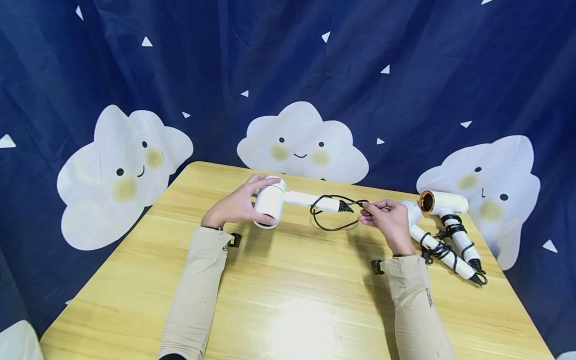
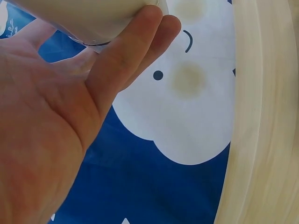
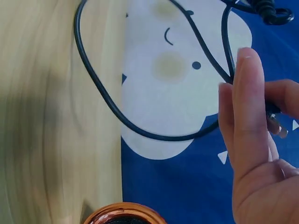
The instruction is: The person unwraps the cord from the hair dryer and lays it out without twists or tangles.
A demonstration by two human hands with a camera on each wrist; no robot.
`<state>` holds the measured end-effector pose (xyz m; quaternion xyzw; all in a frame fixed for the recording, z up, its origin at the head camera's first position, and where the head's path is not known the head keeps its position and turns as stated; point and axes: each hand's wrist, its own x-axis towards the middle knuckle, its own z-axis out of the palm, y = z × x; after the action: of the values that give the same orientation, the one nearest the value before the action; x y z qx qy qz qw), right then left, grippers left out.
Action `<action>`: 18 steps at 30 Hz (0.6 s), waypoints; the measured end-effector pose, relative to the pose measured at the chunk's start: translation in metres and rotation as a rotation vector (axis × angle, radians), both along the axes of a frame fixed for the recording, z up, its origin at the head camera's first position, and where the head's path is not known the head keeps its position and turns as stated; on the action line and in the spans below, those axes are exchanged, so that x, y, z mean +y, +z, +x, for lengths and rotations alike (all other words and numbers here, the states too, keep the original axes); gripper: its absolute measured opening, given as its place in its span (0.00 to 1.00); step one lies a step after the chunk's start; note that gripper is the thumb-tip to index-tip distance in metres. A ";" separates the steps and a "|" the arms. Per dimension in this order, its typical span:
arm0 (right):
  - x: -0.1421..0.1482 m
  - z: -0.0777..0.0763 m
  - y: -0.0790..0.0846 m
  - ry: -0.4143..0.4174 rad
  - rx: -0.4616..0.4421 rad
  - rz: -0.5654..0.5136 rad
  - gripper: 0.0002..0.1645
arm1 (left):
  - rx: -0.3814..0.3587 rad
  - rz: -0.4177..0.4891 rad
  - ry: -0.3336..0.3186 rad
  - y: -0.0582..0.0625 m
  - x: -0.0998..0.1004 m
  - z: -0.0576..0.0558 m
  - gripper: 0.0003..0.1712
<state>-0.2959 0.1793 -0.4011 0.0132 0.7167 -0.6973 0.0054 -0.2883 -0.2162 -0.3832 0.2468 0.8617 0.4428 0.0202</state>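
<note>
My left hand (image 1: 236, 204) grips the head of a white hair dryer (image 1: 270, 202), thumb on one end and fingers over the other. Its handle points right, held above the table. From the handle's ribbed black end runs a black power cord (image 1: 333, 229), hanging in a loose loop. My right hand (image 1: 388, 220) pinches that cord between thumb and fingers. In the right wrist view the cord (image 3: 105, 95) curves from the fingers, and part of the metal-pronged plug (image 3: 275, 123) shows behind them. The left wrist view shows only part of the white dryer head (image 2: 93, 16) above the palm.
Two more white hair dryers lie at the table's right side, cords wrapped around their handles: one with a copper-coloured rim (image 1: 443, 204), the other (image 1: 438, 250) partly behind my right hand. A dark blue curtain (image 1: 288, 60) with clouds hangs behind the wooden table (image 1: 252, 300).
</note>
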 end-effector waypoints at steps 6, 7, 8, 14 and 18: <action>-0.004 0.003 0.008 -0.029 0.035 -0.079 0.09 | -0.006 -0.015 0.009 0.002 0.001 0.002 0.59; -0.005 0.004 0.010 -0.032 0.040 -0.094 0.09 | -0.006 -0.019 0.011 0.002 0.001 0.003 0.59; -0.005 0.005 0.011 -0.035 0.046 -0.104 0.09 | -0.004 -0.024 0.013 0.003 0.001 0.003 0.59; -0.007 0.009 0.020 -0.046 0.090 -0.218 0.08 | 0.004 -0.038 0.010 0.001 0.002 0.003 0.59; -0.010 0.012 0.026 -0.068 0.139 -0.267 0.06 | 0.012 -0.055 0.011 -0.002 0.002 0.001 0.59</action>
<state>-0.2835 0.1694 -0.3746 -0.0114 0.6155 -0.7853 -0.0660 -0.2871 -0.2146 -0.3851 0.2442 0.8751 0.4174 0.0196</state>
